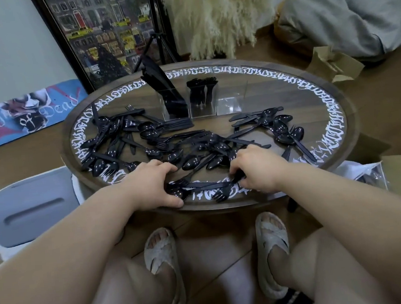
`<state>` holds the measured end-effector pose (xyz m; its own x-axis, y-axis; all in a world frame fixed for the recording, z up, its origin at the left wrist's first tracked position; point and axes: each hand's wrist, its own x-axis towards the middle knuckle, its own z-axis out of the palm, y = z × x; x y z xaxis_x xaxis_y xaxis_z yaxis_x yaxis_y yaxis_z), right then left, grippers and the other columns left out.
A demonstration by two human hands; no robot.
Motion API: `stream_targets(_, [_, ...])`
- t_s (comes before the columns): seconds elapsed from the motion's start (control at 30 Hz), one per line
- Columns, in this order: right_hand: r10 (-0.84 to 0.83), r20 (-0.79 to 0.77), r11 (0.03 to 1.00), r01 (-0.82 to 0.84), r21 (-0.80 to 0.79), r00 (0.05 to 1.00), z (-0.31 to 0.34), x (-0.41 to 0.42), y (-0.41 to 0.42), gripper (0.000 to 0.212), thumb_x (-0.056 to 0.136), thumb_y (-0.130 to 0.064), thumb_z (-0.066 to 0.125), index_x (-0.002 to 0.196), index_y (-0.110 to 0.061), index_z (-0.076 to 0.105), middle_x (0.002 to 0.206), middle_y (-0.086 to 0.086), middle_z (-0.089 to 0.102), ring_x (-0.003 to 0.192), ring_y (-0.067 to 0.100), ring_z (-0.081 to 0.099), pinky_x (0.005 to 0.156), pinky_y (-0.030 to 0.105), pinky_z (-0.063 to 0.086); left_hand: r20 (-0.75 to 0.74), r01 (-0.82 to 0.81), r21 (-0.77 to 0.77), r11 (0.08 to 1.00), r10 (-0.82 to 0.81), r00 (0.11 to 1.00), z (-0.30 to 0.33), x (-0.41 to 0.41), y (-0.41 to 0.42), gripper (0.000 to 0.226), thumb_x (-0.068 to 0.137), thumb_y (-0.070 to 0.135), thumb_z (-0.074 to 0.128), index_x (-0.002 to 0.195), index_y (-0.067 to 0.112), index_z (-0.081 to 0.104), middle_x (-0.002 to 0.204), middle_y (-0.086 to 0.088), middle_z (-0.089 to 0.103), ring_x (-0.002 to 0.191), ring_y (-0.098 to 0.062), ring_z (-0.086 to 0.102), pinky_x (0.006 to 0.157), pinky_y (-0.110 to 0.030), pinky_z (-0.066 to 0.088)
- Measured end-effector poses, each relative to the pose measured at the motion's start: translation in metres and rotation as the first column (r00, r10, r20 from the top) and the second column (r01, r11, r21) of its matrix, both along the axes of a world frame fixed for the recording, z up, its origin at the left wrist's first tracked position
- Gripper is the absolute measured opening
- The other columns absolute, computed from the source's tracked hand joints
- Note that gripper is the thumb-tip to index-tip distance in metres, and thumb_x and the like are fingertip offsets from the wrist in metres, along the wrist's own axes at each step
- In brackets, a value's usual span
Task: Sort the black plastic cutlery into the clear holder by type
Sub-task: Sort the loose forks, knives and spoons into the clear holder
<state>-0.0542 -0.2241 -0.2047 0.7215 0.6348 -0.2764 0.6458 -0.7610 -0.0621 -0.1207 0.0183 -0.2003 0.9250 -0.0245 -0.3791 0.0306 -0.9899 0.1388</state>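
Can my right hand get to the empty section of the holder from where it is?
Probably yes. The right hand is at the table's near edge; the empty section is the holder's rightmost, open on top, with only flat-lying cutlery between. It is a long stretch across, though.

The blue board [25,113] beside the table reads "of Dead", preceded by a partial "eign". The white script on the table rim [331,106] is illegible.
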Motion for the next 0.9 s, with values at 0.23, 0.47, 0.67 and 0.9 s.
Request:
stream_targets(0.23, [0.011,0.012,1.000,-0.011,0.004,1.000,-0.006,0.009,0.007,0.016,0.089,-0.031,0.060,0.104,-0.026,0.063,0.106,-0.002,0.057,0.106,0.021,0.043,0.088,0.036,0.045,0.029,-0.031,-0.071,0.997,0.033,0.999,-0.011,-0.001,0.011,0.097,0.063,0.060,0.078,0.145,0.034,0.032,0.143,0.000,0.035,0.131,-0.024,0.036,0.107,-0.037,0.036])
stream_targets(0.47, [-0.052,-0.061,0.996,0.057,0.075,0.997,-0.010,0.013,0.009,0.008,0.087,-0.023,0.060,0.084,-0.028,0.054,0.083,-0.007,0.056,0.098,0.017,0.045,0.077,0.034,0.044,0.221,-0.063,-0.071,0.995,0.077,0.972,-0.012,0.010,0.002,0.042,0.083,0.059,0.059,0.112,0.029,0.063,0.109,0.007,0.055,0.103,-0.015,0.056,0.086,-0.030,0.046])
stream_targets(0.67, [-0.077,-0.095,0.991,0.087,0.103,0.992,-0.007,0.016,0.007,0.021,0.090,-0.019,0.058,0.110,-0.022,0.064,0.098,-0.004,0.061,0.098,0.019,0.057,0.084,0.034,0.049,0.183,-0.072,-0.111,0.991,0.091,0.979,-0.019,0.019,-0.002,0.027,0.086,0.045,0.065,0.102,0.024,0.062,0.086,0.011,0.065,0.079,-0.010,0.057,0.072,-0.027,0.046])
stream_targets(0.9, [-0.159,-0.009,0.925,0.152,0.347,0.987,0.006,0.018,0.016,0.007,0.087,-0.020,0.056,0.092,-0.017,0.052,0.087,-0.002,0.051,0.087,0.023,0.052,0.066,0.029,0.034,0.223,-0.124,-0.189,0.974,0.165,0.961,-0.015,0.022,0.011,0.028,0.083,0.042,0.069,0.105,0.025,0.065,0.086,0.015,0.055,0.086,-0.011,0.056,0.079,-0.026,0.046])
